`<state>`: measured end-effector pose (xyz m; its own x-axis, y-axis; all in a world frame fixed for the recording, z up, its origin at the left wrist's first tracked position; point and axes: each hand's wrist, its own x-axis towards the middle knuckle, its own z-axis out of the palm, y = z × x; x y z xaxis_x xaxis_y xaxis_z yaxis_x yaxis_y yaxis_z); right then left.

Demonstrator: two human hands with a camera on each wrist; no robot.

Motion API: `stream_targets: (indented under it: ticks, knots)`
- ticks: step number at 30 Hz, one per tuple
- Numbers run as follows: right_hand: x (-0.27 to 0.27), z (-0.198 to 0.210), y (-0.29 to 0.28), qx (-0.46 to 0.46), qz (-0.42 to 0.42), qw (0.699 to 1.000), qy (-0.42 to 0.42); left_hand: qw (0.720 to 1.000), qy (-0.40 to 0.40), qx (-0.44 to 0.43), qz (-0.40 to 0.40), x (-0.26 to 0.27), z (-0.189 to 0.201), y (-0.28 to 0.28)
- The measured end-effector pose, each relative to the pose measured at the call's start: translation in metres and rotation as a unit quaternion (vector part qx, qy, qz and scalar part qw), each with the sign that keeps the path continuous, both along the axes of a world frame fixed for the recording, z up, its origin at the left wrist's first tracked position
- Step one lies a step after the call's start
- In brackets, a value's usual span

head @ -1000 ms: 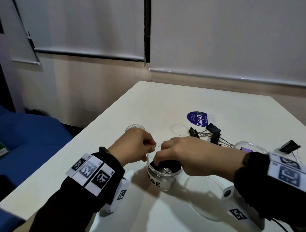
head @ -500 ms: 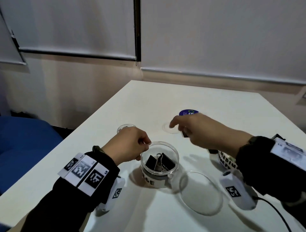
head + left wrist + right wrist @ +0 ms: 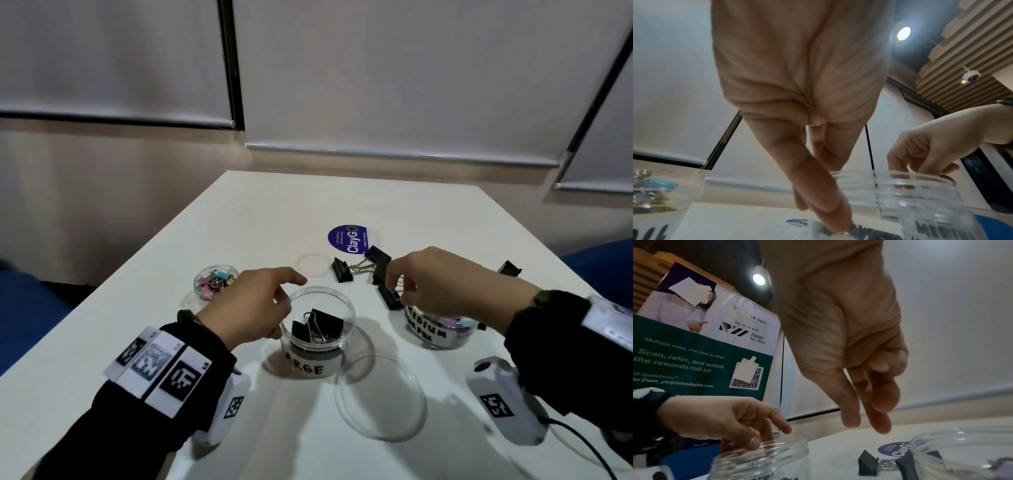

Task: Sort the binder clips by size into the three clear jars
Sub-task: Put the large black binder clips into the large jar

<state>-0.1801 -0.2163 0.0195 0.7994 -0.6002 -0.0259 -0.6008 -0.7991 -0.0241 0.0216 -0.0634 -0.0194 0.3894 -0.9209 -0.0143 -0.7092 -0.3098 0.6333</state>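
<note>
Left hand (image 3: 253, 310) curls on the near-left rim of the jar marked LARGE (image 3: 317, 330) — fingers bent round the wall, two black clips inside. Right hand (image 3: 442, 282) hovers over loose black binder clips (image 3: 388, 296) just beyond the MEDIUM jar (image 3: 438, 330); its fingertips (image 3: 394, 286) pinch a wire handle. Small jar (image 3: 214, 281) sits left of the left fingers.

A round blue sticker (image 3: 348, 239) sits on the white table (image 3: 267, 212). White blinds (image 3: 394, 75) hang behind it. A poster (image 3: 701, 344) stands at the side. A round light (image 3: 904, 33) shines on the ceiling, near a small camera (image 3: 971, 76).
</note>
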Motion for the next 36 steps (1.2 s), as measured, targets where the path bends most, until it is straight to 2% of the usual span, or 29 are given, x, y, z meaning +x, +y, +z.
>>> stream_targets:
  ticks: [3, 6, 10, 13, 17, 22, 24, 28, 31, 33, 36]
  knots:
    - [-0.006, -0.003, 0.001, 0.013, -0.022, 0.999, 0.037, 1.0, -0.008, 0.002, -0.001, -0.002, -0.001, 0.0]
    - [-0.009, -0.004, 0.0, 0.019, -0.051, 0.998, 0.028, 1.0, -0.016, 0.012, -0.001, 0.0, 0.002, 0.0]
    - [-0.009, -0.002, 0.001, 0.01, -0.081, 0.995, 0.05, 0.994, -0.101, 0.038, -0.02, -0.001, 0.007, -0.002]
    - [0.001, -0.002, 0.004, 0.011, -0.08, 0.996, 0.044, 0.994, -0.073, 0.058, -0.06, -0.003, 0.007, -0.005]
    - [0.027, -0.009, 0.003, 0.037, -0.077, 0.996, 0.04, 0.987, -0.091, 0.095, -0.089, -0.008, 0.004, -0.007]
    - [0.044, -0.02, -0.002, 0.048, -0.087, 0.984, 0.149, 0.987, -0.088, 0.103, -0.088, -0.006, 0.004, -0.009]
    - [0.045, -0.026, -0.006, 0.06, -0.096, 0.983, 0.143, 0.986, -0.091, 0.107, -0.088, -0.003, 0.005, -0.008]
    - [0.045, -0.031, -0.009, 0.101, -0.106, 0.987, 0.066, 0.986, -0.088, 0.109, -0.088, 0.001, 0.004, -0.006]
    - [0.043, -0.037, -0.007, 0.159, -0.095, 0.976, 0.114, 0.987, -0.08, 0.104, -0.09, 0.003, 0.003, -0.005]
    - [0.045, -0.044, -0.005, 0.132, -0.072, 0.977, 0.152, 0.989, -0.067, 0.1, -0.085, 0.005, 0.0, -0.003]
    - [0.044, -0.048, -0.003, 0.103, -0.069, 0.985, 0.121, 0.992, -0.044, 0.084, -0.078, 0.005, -0.005, 0.003]
